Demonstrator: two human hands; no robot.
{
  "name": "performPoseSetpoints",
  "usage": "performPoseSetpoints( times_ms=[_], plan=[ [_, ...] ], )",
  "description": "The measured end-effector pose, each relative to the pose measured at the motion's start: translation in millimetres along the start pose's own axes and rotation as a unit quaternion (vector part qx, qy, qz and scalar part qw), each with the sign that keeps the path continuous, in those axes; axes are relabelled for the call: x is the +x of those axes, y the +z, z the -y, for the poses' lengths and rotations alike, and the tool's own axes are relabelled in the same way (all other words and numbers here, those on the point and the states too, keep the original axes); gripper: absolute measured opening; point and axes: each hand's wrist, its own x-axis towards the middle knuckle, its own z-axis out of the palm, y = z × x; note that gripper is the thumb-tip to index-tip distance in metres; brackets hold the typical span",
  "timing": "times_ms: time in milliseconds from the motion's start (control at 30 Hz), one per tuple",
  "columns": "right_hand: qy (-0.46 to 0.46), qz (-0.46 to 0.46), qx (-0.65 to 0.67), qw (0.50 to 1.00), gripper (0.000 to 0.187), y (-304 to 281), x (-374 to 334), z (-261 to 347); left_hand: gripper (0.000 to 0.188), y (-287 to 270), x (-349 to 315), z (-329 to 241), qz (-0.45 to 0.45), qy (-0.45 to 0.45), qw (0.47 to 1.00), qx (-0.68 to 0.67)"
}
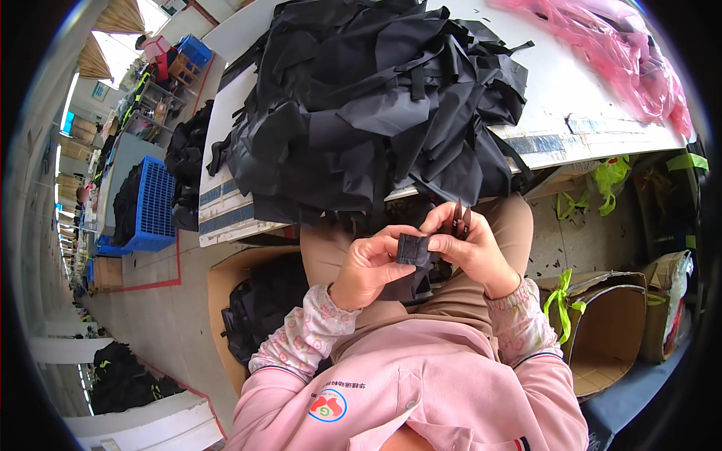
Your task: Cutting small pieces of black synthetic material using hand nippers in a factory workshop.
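Tab (413, 250): was pinched by left hand (367, 266) and right hand (475, 252), with snips (456, 213) in right at 2 o'clock. Looked like edge check; likely called for trimming.

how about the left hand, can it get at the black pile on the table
Probably yes: the black pile overhangs the table edge ahead of the left hand, though its fingers pinch a black piece.

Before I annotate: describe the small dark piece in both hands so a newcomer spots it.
Start at the black fabric heap on the white table. Below it in view, over the tan trousers, the left hand and right hand pinch the small dark piece. It's squarish, compact, held between both hands, while the heaped fabric lies in large, loose folds.
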Motion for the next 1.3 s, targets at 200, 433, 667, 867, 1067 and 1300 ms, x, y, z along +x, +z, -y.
performPoseSetpoints(
  times_ms=[200, 433, 667, 867, 1067, 1300],
  plan=[
    [0.092, -0.002, 0.036, 0.995, 0.019, 1, 2, -16, 0.021, -4, 1, 7, 0.033, 0.047, 0.998, 0.032],
    [-0.096, -0.175, -0.349, 0.916, 0.025, -2, -9, -7, 0.018, -5, 0, 10, -0.104, 0.154, 0.966, 0.180],
    [0.106, -0.052, -0.076, 0.990, 0.025, 23, -31, -17, 0.015, -8, 5, 14, -0.145, 0.186, 0.949, 0.207],
    [0.150, -0.005, 0.022, 0.988, 0.026, 29, -24, -21, 0.015, -8, 2, 18, -0.168, 0.175, 0.945, 0.220],
    [0.014, -0.034, -0.189, 0.981, 0.025, 33, -18, -22, 0.015, -7, 0, 21, -0.163, 0.163, 0.948, 0.219],
    [-0.052, -0.065, -0.298, 0.951, 0.028, 34, -14, -18, 0.015, -7, -2, 26, -0.153, 0.168, 0.948, 0.222]
  ],
)
